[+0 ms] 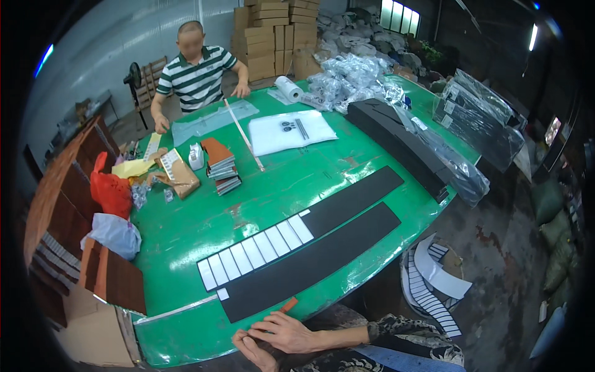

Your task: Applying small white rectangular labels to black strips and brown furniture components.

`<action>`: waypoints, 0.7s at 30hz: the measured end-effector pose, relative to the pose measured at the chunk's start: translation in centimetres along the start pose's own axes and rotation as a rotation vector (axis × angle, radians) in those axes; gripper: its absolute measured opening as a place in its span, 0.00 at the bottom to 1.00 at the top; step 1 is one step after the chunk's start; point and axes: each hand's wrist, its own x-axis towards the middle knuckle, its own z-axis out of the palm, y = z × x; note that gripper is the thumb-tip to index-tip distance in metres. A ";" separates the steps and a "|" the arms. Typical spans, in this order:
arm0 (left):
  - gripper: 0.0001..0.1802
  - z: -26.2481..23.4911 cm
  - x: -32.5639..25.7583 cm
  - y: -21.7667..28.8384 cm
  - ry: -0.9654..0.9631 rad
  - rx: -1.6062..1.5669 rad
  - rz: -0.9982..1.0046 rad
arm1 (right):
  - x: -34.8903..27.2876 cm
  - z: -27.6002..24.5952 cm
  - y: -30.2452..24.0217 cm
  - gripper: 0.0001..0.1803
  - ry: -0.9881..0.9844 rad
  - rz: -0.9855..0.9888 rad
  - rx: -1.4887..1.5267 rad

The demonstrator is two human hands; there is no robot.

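My right hand (pixel 284 333) and my left hand (pixel 257 354) meet at the table's near edge. Their fingers are bent and drawn together at the tips; whatever is between them, if anything, is too small or hidden to make out. Just beyond my right hand lies a small orange-brown piece (pixel 289 304), close to its knuckles. In front of my hands a long black strip (pixel 310 263) lies flat, with one white rectangle (pixel 223 294) at its left end. Alongside it, farther off, a second black strip (pixel 356 199) carries a row of white rectangles (pixel 255 251) on its left half.
The green table (pixel 180 232) holds stacked brown-edged pieces (pixel 221 167), a white foam sheet pack (pixel 291 131), piled black strips (pixel 396 139) and clear plastic bags (pixel 347 77). Across it stands a person (pixel 195 71) in a striped shirt. A box of strips (pixel 434 276) stands at right.
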 end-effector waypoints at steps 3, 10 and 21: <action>0.19 -0.2 -0.2 -0.4 -0.010 -0.252 -0.142 | 0.2 -0.5 0.1 0.24 0.010 0.020 0.001; 0.19 1.2 -0.5 1.3 0.042 0.057 -0.138 | 0.1 -0.6 0.3 0.19 -0.007 0.008 -0.004; 0.20 1.5 -0.7 0.5 0.086 0.065 -0.031 | 2.4 0.5 0.5 0.11 -0.030 0.305 0.168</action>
